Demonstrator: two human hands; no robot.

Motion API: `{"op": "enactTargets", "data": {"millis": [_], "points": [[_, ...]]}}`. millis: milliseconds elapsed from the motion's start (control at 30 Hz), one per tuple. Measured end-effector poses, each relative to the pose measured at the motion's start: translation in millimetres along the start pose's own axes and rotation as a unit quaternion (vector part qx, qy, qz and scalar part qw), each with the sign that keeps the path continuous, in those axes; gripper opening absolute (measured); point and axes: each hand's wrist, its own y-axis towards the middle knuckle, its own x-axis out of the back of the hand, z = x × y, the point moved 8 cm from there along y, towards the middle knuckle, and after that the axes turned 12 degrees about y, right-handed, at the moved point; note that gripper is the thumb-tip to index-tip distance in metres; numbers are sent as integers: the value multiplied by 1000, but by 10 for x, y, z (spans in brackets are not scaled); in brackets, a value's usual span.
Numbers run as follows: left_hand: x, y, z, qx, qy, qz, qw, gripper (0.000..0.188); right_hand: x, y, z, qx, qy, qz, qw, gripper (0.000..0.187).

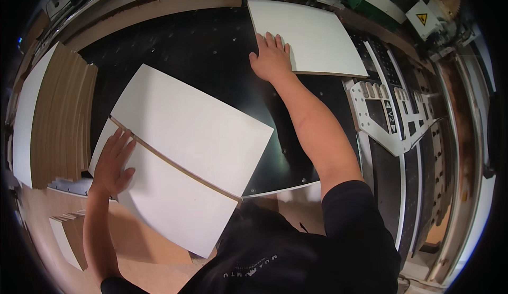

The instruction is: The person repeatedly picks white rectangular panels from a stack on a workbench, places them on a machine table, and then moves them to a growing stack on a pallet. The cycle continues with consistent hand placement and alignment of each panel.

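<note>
My right hand point(272, 60) is stretched forward, its fingers spread on the left front corner of a white board point(323, 37) at the far right of the black table. My left hand point(115, 161) lies with fingers extended on a nearer white board point(180, 198), close to its left end. Behind that one is another white board point(190, 111), turned at an angle on the table. A narrow brown edge runs between the two angled boards. The nearer board reaches past the table's front edge towards my body. Neither hand has its fingers wrapped round anything.
A tall stack of boards point(61, 116) with brown edges stands on the left. Below it is a smaller stack point(71, 238). The black table point(169, 42) has small holes. To the right sit a white slotted bracket point(391, 115) and a machine head with a yellow warning sign point(422, 19).
</note>
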Motion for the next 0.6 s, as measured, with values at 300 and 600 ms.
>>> {"op": "enactTargets", "data": {"millis": [300, 600], "points": [[-30, -26, 5, 13, 51, 21, 998, 68, 179, 63, -34, 79, 119, -102, 984, 37], [-98, -247, 490, 263, 47, -169, 949, 50, 13, 277, -274, 67, 79, -56, 993, 43]]}}
